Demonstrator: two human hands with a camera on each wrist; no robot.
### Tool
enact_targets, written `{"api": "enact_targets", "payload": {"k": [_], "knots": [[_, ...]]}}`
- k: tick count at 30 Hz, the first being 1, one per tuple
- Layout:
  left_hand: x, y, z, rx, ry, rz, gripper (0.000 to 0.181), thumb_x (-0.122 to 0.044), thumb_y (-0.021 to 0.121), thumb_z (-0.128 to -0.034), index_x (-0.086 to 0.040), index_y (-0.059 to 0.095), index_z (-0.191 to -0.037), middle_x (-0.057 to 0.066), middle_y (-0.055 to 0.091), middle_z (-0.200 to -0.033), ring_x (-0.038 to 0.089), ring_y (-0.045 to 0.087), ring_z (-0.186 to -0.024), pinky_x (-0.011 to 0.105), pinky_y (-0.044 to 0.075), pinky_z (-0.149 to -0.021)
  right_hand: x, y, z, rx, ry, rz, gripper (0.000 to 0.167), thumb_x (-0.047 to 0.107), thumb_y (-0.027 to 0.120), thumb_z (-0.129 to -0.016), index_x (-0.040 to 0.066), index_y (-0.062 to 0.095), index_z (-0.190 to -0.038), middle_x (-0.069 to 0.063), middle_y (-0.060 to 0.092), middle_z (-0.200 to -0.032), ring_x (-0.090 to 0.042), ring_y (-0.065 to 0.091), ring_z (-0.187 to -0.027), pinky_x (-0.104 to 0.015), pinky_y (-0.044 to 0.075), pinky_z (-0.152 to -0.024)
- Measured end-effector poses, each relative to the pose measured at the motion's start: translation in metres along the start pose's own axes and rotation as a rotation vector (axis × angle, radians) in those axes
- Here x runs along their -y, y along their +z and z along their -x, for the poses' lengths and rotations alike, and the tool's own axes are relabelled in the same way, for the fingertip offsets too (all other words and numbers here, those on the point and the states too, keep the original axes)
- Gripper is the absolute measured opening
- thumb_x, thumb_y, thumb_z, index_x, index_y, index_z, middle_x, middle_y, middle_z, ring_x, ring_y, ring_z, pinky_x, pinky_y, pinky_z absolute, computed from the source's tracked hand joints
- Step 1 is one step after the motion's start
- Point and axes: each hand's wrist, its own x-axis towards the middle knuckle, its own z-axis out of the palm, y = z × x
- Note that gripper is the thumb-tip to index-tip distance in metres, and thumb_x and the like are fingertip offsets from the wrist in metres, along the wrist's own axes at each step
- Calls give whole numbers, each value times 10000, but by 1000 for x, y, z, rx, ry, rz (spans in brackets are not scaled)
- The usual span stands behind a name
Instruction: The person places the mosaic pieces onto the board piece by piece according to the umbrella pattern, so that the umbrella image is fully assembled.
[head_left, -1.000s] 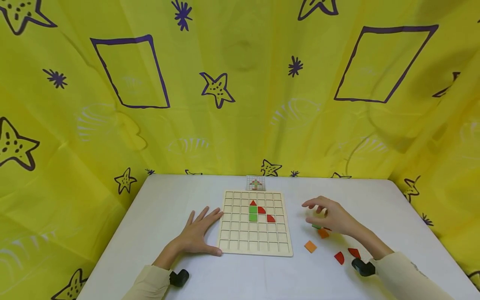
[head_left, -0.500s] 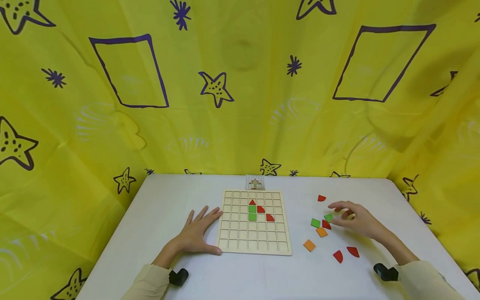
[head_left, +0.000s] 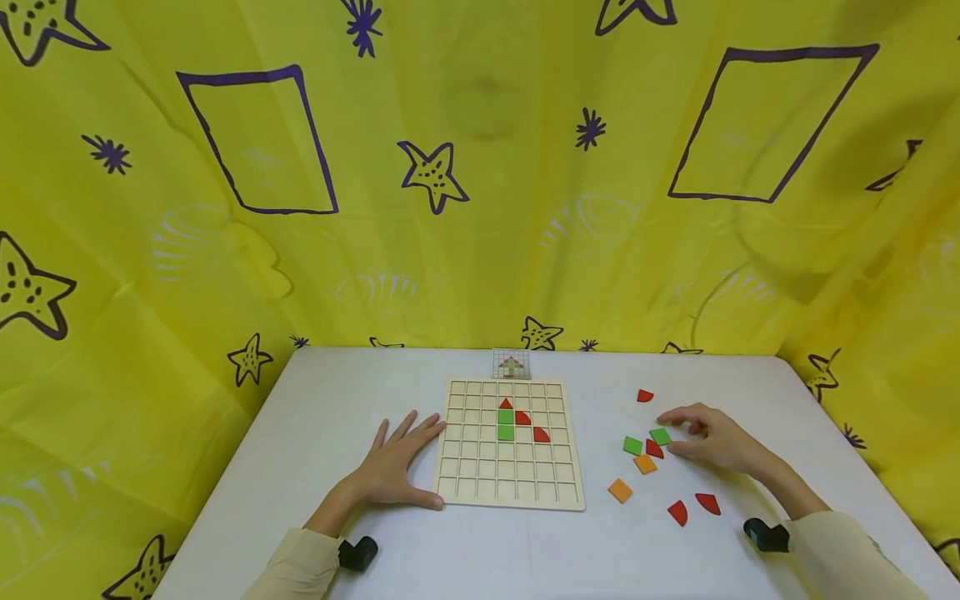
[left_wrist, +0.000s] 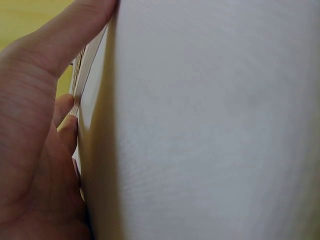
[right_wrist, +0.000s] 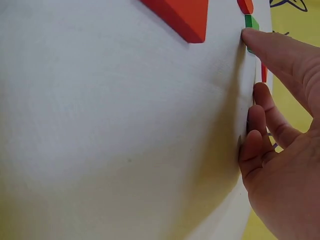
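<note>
My left hand (head_left: 393, 468) lies with fingers spread, fingertips and thumb against the left edge of a wooden grid board (head_left: 480, 492). On the board are green square tiles (head_left: 506, 424), a red triangle (head_left: 506, 404) and red quarter-circle tiles (head_left: 541, 434). My right hand (head_left: 716, 439) is low over the table, thumb and index finger apart beside a loose green square tile (head_left: 660, 437). In the right wrist view the thumb tip is close to that green tile (right_wrist: 251, 22); whether they touch is unclear. Left of it lie another green square (head_left: 632, 446) and a red quarter-circle (head_left: 655, 449).
Orange squares (head_left: 620, 491) and more red quarter-circles (head_left: 678, 512) are scattered right of the board, one red piece (head_left: 645, 396) farther back. Behind the board is a small pattern card (head_left: 511, 364). A yellow curtain (head_left: 480, 250) surrounds the white table (head_left: 360, 392).
From its place above the loose tiles, my right hand has moved right and down to the farther green square, uncovering several pieces. The left hand keeps its place at the board.
</note>
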Motion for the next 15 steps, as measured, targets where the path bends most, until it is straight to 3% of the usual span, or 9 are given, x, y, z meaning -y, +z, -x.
{"api": "enact_targets", "payload": {"k": [15], "knots": [[2,2,0,-46,49,14,1189,-675,861,-665,-133,367,-1601,89,300,-1675,452,128,-1548,749,-40,-1161,-1,4,2,-24,32,10,282,225,810,-895,161,762,-1165,-70,640,-1167,-234,496,-973,-294,461,-773]]}}
